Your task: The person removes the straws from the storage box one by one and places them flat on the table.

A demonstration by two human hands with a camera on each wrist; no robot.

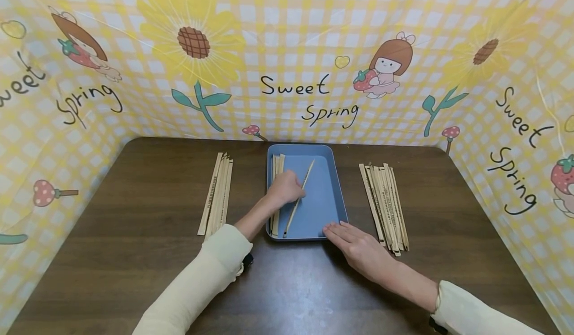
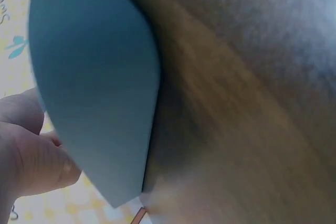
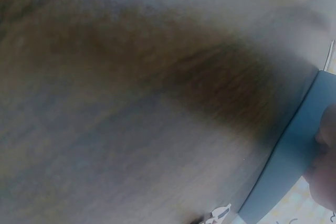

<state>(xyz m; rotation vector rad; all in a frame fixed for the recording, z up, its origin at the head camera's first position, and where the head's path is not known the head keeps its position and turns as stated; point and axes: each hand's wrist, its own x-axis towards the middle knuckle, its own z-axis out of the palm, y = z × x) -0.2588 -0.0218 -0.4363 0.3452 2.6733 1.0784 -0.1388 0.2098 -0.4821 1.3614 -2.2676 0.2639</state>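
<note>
My left hand (image 1: 284,189) is over the blue tray (image 1: 323,190) and pinches a slim, beige paper-wrapped stick (image 1: 293,214), which lies slanted across the tray's middle. Several more wrapped sticks (image 1: 278,163) lie lengthwise along the left wall, partly hidden by that hand and forearm. My right hand (image 1: 358,245), its fingers straight, rests at the near right corner of the tray. In the left wrist view the tray's outer wall (image 2: 100,77) covers part of the left hand (image 2: 37,156); the stick is hidden there. The right wrist view shows right-hand fingers (image 3: 325,161) against the tray wall (image 3: 286,161).
A bundle of wrapped sticks (image 1: 217,195) lies on the brown table (image 1: 148,215) left of the tray. Another, looser bundle (image 1: 385,205) lies to the right, close beyond the right hand. A yellow checked cloth (image 1: 287,36) walls in the table at the back and both sides.
</note>
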